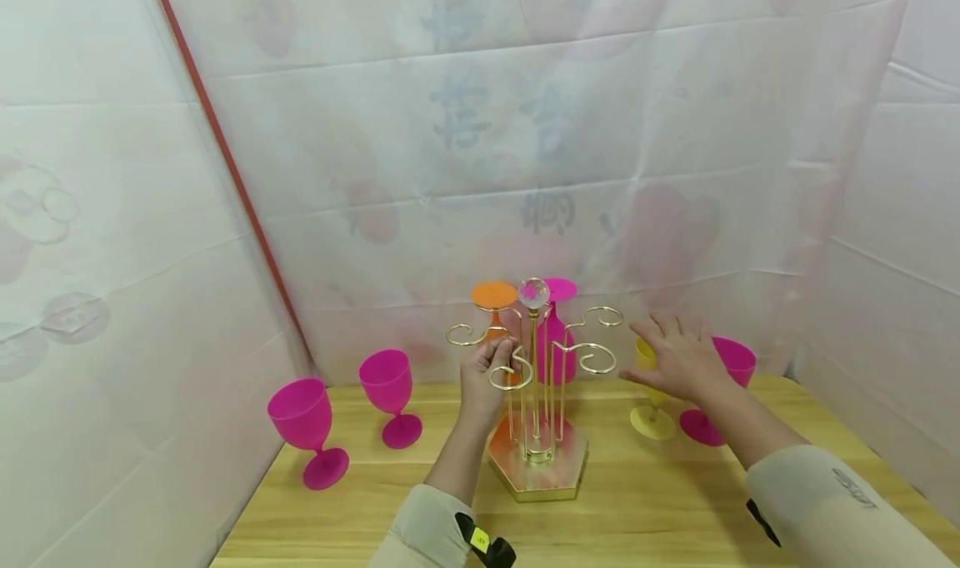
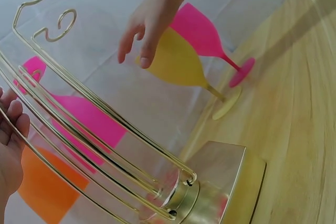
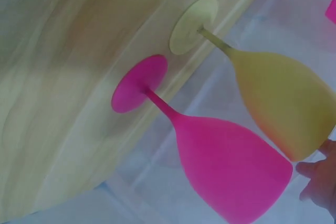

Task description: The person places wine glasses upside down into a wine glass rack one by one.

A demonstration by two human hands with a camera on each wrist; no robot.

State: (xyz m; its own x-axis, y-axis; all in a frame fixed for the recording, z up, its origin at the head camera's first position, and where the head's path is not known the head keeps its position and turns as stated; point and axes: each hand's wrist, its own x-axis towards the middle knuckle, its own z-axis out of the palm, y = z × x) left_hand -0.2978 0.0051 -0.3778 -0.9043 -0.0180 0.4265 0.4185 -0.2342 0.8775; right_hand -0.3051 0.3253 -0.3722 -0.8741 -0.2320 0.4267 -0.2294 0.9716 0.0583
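A gold wire glass rack (image 1: 551, 483) with a hexagonal base and a clear ball on top stands on the table. My left hand (image 1: 482, 389) grips one of its wires below the curled hooks, its fingers bent in the left wrist view. Upside down at the rack's far side hang an orange goblet (image 1: 493, 294) and a pink goblet (image 1: 558, 289). My right hand (image 1: 684, 366), fingers spread, is at the rim of a yellow goblet (image 3: 286, 95) standing upright. Beside that stands another pink goblet (image 3: 226, 156), partly behind the hand in the head view.
Two more pink goblets, a nearer one (image 1: 302, 414) and a farther one (image 1: 386, 381), stand upright at the left of the wooden table (image 1: 420, 510). A pale printed curtain (image 1: 337, 151) closes off the back and sides.
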